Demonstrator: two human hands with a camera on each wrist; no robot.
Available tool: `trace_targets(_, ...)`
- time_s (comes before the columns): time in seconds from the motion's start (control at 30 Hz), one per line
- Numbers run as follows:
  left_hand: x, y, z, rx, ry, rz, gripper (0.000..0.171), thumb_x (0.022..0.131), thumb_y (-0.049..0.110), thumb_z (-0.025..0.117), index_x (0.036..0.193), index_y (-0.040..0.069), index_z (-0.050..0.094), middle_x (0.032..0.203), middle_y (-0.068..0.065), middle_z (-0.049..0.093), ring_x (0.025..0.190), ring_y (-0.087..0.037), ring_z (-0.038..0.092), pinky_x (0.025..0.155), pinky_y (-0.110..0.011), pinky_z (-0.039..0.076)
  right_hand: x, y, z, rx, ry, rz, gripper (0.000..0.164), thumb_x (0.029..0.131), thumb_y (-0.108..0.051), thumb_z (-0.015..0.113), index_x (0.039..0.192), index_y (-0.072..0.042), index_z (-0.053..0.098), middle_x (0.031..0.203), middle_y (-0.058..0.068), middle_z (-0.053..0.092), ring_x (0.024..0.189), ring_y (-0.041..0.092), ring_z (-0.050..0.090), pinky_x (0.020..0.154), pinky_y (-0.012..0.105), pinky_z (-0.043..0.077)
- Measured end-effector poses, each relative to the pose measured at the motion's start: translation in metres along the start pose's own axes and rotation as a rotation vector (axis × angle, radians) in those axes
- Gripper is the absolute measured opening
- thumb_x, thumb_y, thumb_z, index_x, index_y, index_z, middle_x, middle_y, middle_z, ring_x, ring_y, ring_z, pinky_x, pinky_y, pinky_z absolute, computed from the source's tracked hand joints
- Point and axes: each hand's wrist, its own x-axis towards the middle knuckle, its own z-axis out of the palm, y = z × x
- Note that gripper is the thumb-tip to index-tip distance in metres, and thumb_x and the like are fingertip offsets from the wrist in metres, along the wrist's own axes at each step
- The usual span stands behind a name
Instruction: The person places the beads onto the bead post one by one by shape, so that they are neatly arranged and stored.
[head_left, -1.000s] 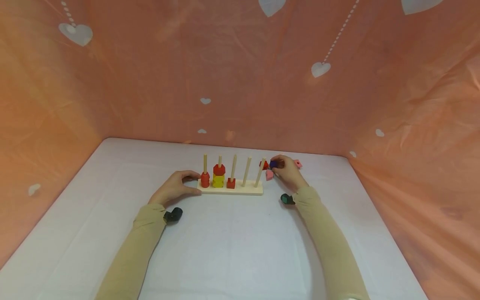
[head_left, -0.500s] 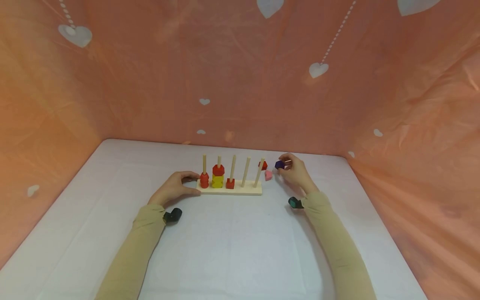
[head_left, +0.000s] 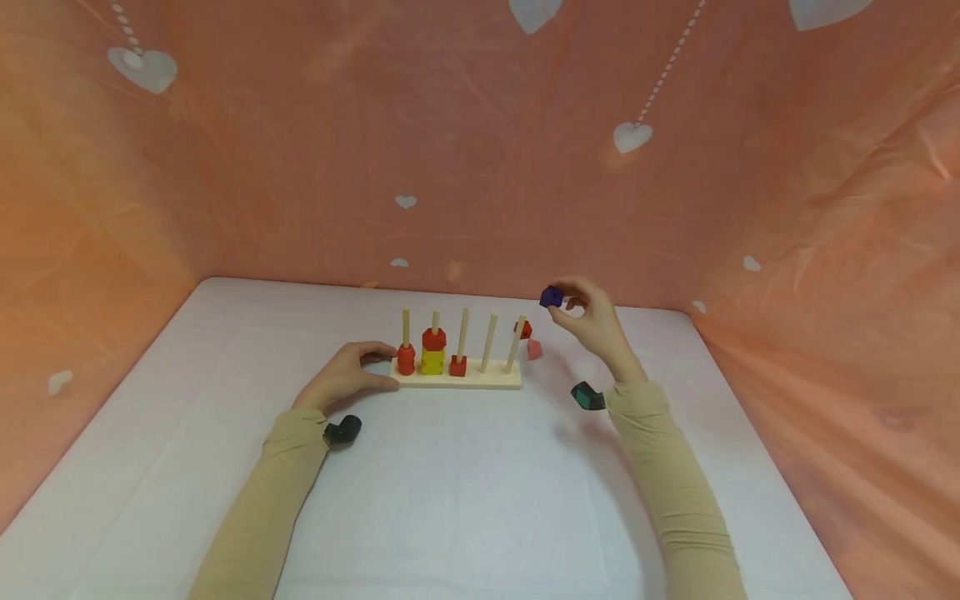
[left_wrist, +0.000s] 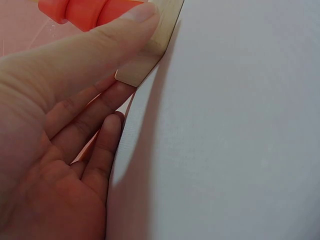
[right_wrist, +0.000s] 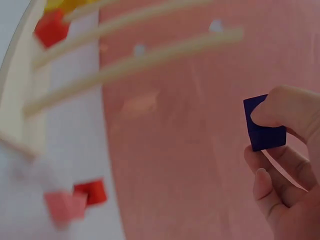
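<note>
My left hand (head_left: pixel 347 375) holds the left end of a wooden peg board (head_left: pixel 495 380), thumb along one side and fingers at the other. In the left wrist view, the thumb lies over the board's end. Five-sided in outline, a dark blue bead (head_left: pixel 551 297) is pinched between thumb and fingers of my right hand (head_left: pixel 596 321), raised right of the pegs. Red beads (head_left: pixel 406 360) sit on the leftmost peg. The second carries yellow beads (head_left: pixel 432 361) under a red one (head_left: pixel 433 338). A red square bead (head_left: pixel 458 366) is at the foot of the middle peg.
A red bead (head_left: pixel 523 330) and a pink bead (head_left: pixel 534 349) lie on the white tabletop (head_left: pixel 465 483), just right of the board. Two bare pegs (head_left: pixel 489 342) stand at the board's right. An orange-pink cloth (head_left: pixel 480 167) hangs behind the table.
My right hand has moved right, away from the loose beads, then up with the blue bead. My left hand has stayed at the board's end.
</note>
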Motion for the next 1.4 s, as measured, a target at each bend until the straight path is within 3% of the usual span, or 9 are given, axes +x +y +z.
trace_targets(0.1, 0.000, 0.000, 0.000, 0.000, 0.002, -0.003, 0.066, 0.071, 0.027, 0.086, 0.126, 0.005, 0.058, 0.130, -0.012, 0.055, 0.124, -0.029, 0.045, 0.108, -0.047, 0.032, 0.004, -0.016, 0.005, 0.010, 0.002, -0.028, 0.034, 0.080, 0.012, 0.068, 0.113, 0.012, 0.059, 0.108, 0.025, 0.061, 0.087, 0.030, 0.055, 0.075, 0.032, 0.048)
trace_targets(0.2, -0.001, 0.000, 0.000, -0.006, 0.002, -0.004, 0.066, 0.070, 0.027, 0.086, 0.126, 0.005, 0.058, 0.130, -0.012, 0.055, 0.124, -0.029, 0.045, 0.108, -0.046, 0.032, 0.008, -0.031, 0.011, 0.024, -0.016, -0.047, 0.034, 0.080, 0.012, 0.068, 0.113, 0.011, 0.059, 0.106, 0.023, 0.061, 0.086, 0.030, 0.054, 0.077, 0.027, 0.048)
trace_targets(0.47, 0.000, -0.001, 0.001, -0.012, 0.001, -0.007, 0.067, 0.069, 0.029, 0.087, 0.125, 0.006, 0.059, 0.129, -0.011, 0.055, 0.123, -0.029, 0.046, 0.107, -0.047, 0.033, 0.017, -0.055, 0.033, 0.088, -0.091, -0.109, 0.033, 0.081, 0.011, 0.068, 0.113, 0.010, 0.059, 0.104, 0.022, 0.061, 0.086, 0.030, 0.055, 0.078, 0.035, 0.049)
trace_targets(0.77, 0.001, -0.003, 0.003, -0.008, 0.005, -0.004, 0.065, 0.070, 0.029, 0.087, 0.124, 0.007, 0.059, 0.128, -0.010, 0.056, 0.122, -0.028, 0.046, 0.107, -0.047, 0.033, 0.020, -0.069, 0.057, 0.102, -0.177, -0.156, 0.032, 0.082, 0.012, 0.066, 0.113, 0.011, 0.058, 0.106, 0.022, 0.060, 0.097, 0.031, 0.056, 0.086, 0.053, 0.048)
trace_targets(0.93, 0.000, -0.002, 0.004, -0.003, 0.001, -0.001, 0.064, 0.070, 0.029, 0.087, 0.124, 0.008, 0.059, 0.128, -0.010, 0.056, 0.122, -0.028, 0.046, 0.107, -0.047, 0.034, 0.019, -0.064, 0.064, 0.106, -0.190, -0.150, 0.032, 0.082, 0.013, 0.065, 0.113, 0.011, 0.058, 0.108, 0.023, 0.059, 0.099, 0.034, 0.056, 0.088, 0.051, 0.048)
trace_targets(1.23, 0.001, -0.002, 0.001, -0.023, 0.002, -0.004, 0.062, 0.069, 0.026, 0.087, 0.122, 0.008, 0.061, 0.126, -0.008, 0.058, 0.121, -0.026, 0.047, 0.107, -0.046, 0.033, 0.022, -0.027, 0.082, 0.101, -0.178, -0.069, 0.035, 0.082, 0.007, 0.069, 0.116, 0.002, 0.061, 0.110, 0.015, 0.060, 0.099, 0.026, 0.058, 0.085, 0.042, 0.052)
trace_targets(1.4, 0.001, -0.002, 0.003, -0.024, 0.004, -0.009, 0.062, 0.070, 0.025, 0.087, 0.123, 0.008, 0.060, 0.126, -0.009, 0.057, 0.121, -0.027, 0.046, 0.107, -0.046, 0.033, 0.019, -0.024, 0.088, 0.049, -0.199, -0.014, 0.033, 0.083, 0.003, 0.070, 0.115, 0.000, 0.062, 0.108, 0.013, 0.061, 0.093, 0.027, 0.059, 0.081, 0.046, 0.052)
